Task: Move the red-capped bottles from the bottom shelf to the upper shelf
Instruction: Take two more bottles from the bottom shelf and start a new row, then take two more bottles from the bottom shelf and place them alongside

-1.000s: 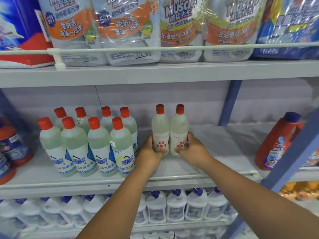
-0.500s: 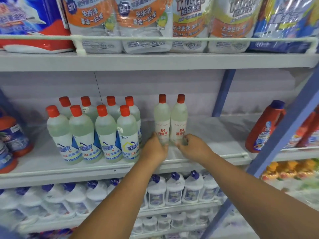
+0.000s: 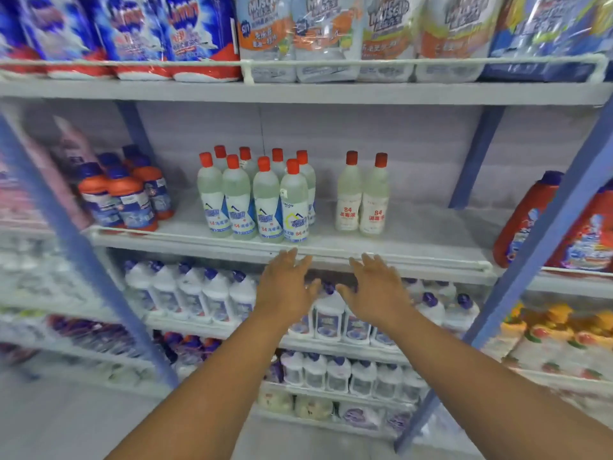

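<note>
The two red-capped bottles [image 3: 362,194] with the red "84" print are standing upright side by side, touching, on the middle shelf [image 3: 414,240], right of centre and a little back from its front rail. Just left of them, with a gap between, a group of eight red-capped bottles [image 3: 257,197] with blue-and-white labels is standing in two rows. I am holding nothing: my left hand [image 3: 285,290] and my right hand [image 3: 376,292] are both hanging below the shelf edge, near to me, fingers spread and loose, palms facing away (the two hands apart from each other and from the bottles). Further left on the same shelf orange bottles with blue caps [image 3: 124,194] are crowding together, and at the far right red jugs [image 3: 527,220] are standing. On the shelf above, refill pouches [image 3: 358,31] are leaning against the rail. Below my hands white bottles with blue caps [image 3: 185,290] are filling the lower shelves.
</note>
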Action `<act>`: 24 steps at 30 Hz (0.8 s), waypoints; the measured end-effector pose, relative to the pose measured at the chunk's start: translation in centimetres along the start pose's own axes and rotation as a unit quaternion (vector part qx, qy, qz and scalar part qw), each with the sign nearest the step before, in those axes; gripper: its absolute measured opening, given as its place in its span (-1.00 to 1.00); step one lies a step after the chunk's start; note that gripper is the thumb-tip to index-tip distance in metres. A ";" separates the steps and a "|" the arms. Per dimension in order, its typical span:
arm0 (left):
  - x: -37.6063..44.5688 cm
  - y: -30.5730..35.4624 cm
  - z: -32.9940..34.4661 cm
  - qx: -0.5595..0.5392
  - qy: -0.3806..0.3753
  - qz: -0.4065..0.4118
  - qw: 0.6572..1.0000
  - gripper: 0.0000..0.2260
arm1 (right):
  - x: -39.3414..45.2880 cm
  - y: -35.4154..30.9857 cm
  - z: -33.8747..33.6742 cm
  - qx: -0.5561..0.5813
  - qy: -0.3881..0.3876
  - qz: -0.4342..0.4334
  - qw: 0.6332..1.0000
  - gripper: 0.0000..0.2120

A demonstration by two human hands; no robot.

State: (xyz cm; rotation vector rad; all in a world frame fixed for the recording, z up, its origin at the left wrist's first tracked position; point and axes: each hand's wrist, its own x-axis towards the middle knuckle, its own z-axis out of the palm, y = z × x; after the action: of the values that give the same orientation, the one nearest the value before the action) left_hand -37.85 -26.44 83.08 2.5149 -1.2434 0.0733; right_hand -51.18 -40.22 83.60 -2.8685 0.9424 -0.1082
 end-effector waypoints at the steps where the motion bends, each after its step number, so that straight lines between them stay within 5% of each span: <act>1: -1.6 -0.8 -0.1 0.019 -0.005 -0.011 1.000 -0.43 | -0.7 -0.9 0.6 -0.011 -0.006 -0.011 1.000 -0.30; 12: -15.1 -15.2 -4.4 0.054 -0.017 -0.191 0.980 -0.45 | -4.9 -17.7 4.6 0.027 -0.079 -0.153 0.985 -0.29; 24: -31.1 -42.1 -10.5 0.017 0.014 -0.328 0.944 -0.50 | -8.6 -49.6 15.0 -0.017 -0.139 -0.264 0.954 -0.37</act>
State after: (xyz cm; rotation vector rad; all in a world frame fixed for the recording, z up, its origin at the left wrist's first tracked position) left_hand -23.09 24.34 75.55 2.8052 -0.3418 -0.0298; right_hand -27.46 5.90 75.29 -2.9773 0.1188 0.2599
